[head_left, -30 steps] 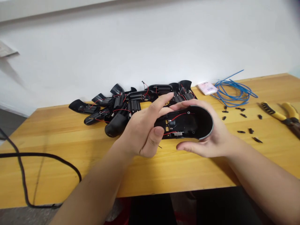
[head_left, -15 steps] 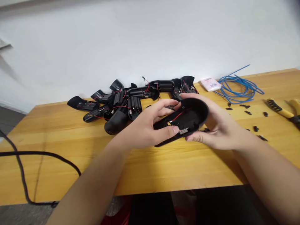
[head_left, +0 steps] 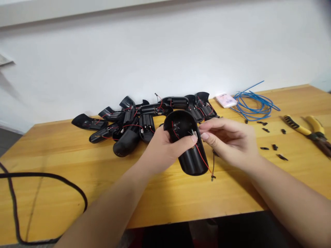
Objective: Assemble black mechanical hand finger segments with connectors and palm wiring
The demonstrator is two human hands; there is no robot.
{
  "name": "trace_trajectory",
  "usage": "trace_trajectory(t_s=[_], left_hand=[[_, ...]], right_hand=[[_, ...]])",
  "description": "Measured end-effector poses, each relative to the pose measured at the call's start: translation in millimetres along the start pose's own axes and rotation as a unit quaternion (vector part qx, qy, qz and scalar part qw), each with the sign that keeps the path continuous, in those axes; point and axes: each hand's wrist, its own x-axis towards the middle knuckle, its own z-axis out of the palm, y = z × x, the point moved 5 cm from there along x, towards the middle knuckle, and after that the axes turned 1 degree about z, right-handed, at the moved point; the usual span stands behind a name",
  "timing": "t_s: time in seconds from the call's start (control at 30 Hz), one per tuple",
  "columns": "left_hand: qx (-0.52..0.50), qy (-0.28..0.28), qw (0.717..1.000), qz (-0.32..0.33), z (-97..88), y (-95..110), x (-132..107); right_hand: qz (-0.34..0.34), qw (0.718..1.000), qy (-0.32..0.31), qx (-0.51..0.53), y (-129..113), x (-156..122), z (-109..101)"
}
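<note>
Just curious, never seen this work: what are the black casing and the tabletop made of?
The black casing looks like moulded plastic: smooth, softly glossy, evenly curved. The tabletop looks like varnished wood, species unclear: grain lines under a sheen.

We see a pile of black plastic housings [head_left: 147, 127] with red wires just beyond the left fingers [head_left: 192, 138], a pale packet [head_left: 226, 100] and coiled blue wire [head_left: 254, 93] past the right fingertips [head_left: 204, 136], small black pieces [head_left: 274, 147] and yellow-handled pliers [head_left: 297, 126] further right, black cable [head_left: 43, 174] well left of the fingers, all on a wooden workbench [head_left: 181, 203]
</note>
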Motion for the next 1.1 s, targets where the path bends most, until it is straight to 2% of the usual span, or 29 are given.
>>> trace_trajectory(t_s=[0.1, 0.2, 0.37, 0.47, 0.57, 0.67, 0.77, 0.87, 0.93, 1.03, 1.07, 1.1], left_hand=[[-0.01, 0.011, 1.0, -0.017, 0.0, 0.2, -1.3], [-0.069, 0.011, 0.997, -0.043, 1.8, -4.4, -2.5], [-0.156, 0.015, 0.983, -0.092, 7.7, -16.4, -3.8], [-0.173, 0.016, 0.98, -0.095, 9.7, -16.7, -3.8], [-0.108, 0.028, 0.993, -0.038, 6.5, -8.1, -1.8], [-0.03, 0.079, 0.995, 0.059, -0.3, 1.4, -0.6], [-0.003, 0.131, 0.984, 0.117, -3.8, -0.4, -1.6], [0.06, 0.138, 0.977, 0.152, -2.0, -6.8, -2.4], [0.154, 0.178, 0.952, 0.193, -3.5, -6.4, -5.2], [0.299, 0.306, 0.857, 0.287, -7.2, 4.6, -17.8], [0.331, 0.328, 0.831, 0.303, -6.2, 7.8, -21.4], [0.354, 0.335, 0.817, 0.308, -4.6, 9.9, -23.5]], right_hand=[[-0.061, 0.997, 0.004, -0.055, -8.2, -1.7, 0.7], [-0.11, 0.987, -0.018, -0.112, -13.0, -4.4, 1.5], [-0.092, 0.988, -0.029, -0.124, -7.7, -9.8, 0.9], [-0.082, 0.99, -0.029, -0.111, -7.5, -11.9, 2.2], [-0.053, 0.995, -0.031, -0.083, -8.0, -13.0, 4.2], [0.016, 0.997, -0.067, -0.028, -1.6, -16.2, 10.3], [0.06, 0.993, -0.096, -0.031, 8.8, -20.8, 17.1], [0.081, 0.992, -0.085, -0.04, 18.0, -22.0, 21.7], [0.101, 0.992, -0.082, 0.004, 21.6, -20.8, 26.5], [0.127, 0.986, -0.069, 0.084, 22.9, -18.3, 34.2], [0.127, 0.985, -0.059, 0.099, 22.6, -17.9, 35.9], [0.124, 0.985, -0.047, 0.107, 22.1, -17.8, 37.3]])
